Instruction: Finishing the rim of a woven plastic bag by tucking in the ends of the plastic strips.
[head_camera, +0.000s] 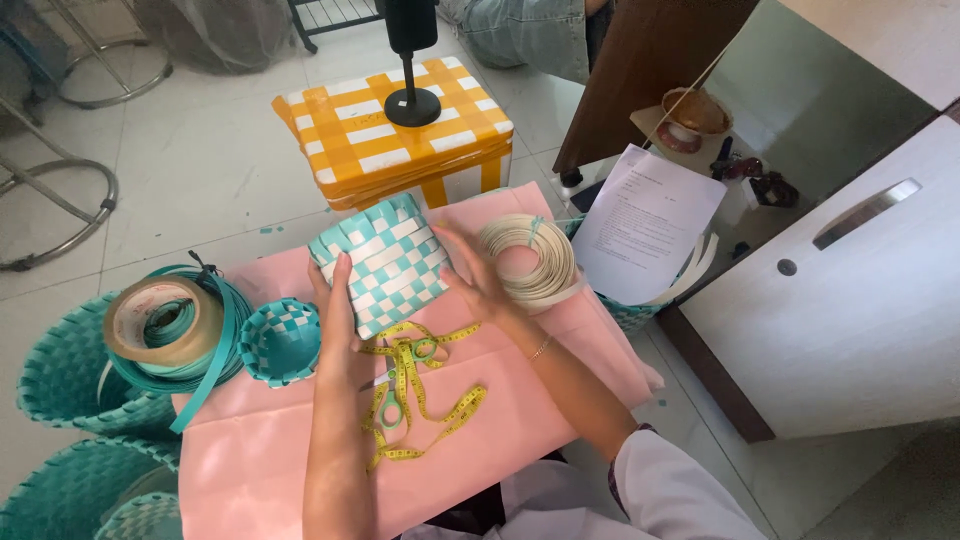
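A: While I watch from afar, where is the basket (385, 262)?

B: On the pink sheet (500, 400), gripped between left hand (338, 318) and right hand (478, 278), fingers spread; tape measure (415, 385) just beside.

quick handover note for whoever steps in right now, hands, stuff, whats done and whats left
Left hand and right hand grip opposite sides of the teal-and-white woven box, held above the pink table cover.
Yellow tape measure lies loose under it; small teal woven bowl sits to the left, white strip coil to the right.
Done: box sides look woven.
Left: cannot tell.
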